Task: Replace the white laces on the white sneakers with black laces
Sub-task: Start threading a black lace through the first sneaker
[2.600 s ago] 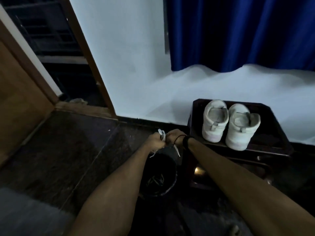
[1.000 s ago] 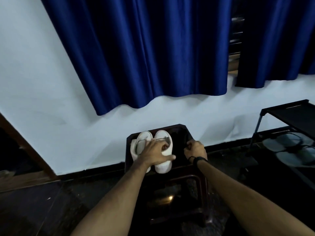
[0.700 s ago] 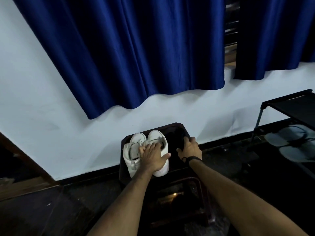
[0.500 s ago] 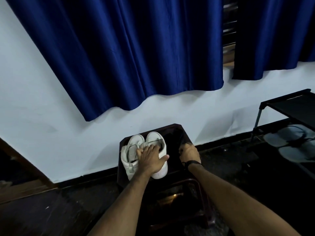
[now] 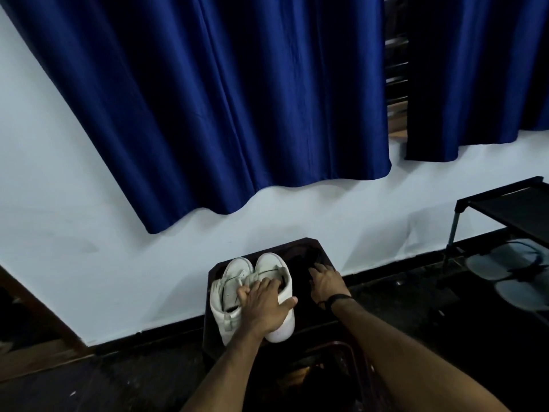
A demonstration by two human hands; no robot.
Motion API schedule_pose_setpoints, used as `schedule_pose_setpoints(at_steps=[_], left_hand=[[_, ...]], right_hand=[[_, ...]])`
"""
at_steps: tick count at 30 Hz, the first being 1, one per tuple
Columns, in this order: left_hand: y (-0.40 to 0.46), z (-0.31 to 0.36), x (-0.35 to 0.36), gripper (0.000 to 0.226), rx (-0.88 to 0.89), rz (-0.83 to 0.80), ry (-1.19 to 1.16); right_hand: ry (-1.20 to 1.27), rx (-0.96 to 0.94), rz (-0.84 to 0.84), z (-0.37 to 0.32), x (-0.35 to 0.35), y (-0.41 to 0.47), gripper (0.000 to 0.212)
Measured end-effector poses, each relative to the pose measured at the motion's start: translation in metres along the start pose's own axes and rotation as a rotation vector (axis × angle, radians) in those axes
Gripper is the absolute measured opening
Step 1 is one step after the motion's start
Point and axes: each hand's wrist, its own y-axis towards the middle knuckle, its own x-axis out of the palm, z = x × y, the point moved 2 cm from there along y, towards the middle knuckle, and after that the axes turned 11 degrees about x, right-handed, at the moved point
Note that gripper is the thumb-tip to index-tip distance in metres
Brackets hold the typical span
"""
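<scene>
Two white sneakers (image 5: 237, 270) stand side by side, toes toward the wall, on a dark wooden stool (image 5: 300, 242). No laces show on them. My left hand (image 5: 264, 307) lies over their heel ends. Its fingers dip into the shoe openings and the thumb wraps the outer side of the right sneaker (image 5: 271, 263). To the right of the shoes, my right hand (image 5: 326, 282) rests on the stool's dark top with its fingers spread. The surface under it is too dark to tell whether black laces lie there.
A white wall and a blue curtain (image 5: 237, 114) rise right behind the stool. A black shoe rack (image 5: 505, 200) with grey slippers (image 5: 490, 263) stands at the right. The floor is dark, and a wooden door frame (image 5: 35, 316) is at the left.
My hands left the white lace over the bin and came to the stool. My left hand settled on the sneakers. My right hand's fingers uncurled and now lie spread on the stool top.
</scene>
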Motion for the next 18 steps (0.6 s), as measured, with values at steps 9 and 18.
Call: schedule_pose_setpoints(at_steps=[9,18], left_hand=[[-0.001,0.001,0.000,0.051,-0.006,0.005,-0.007],[0.001,-0.001,0.002,0.050,-0.006,0.012,-0.012]], right_hand=[[0.311,0.023,0.218,0.013,-0.013,-0.040,0.017],[0.329,0.297,0.023,0.009,-0.018,-0.008,0.069]])
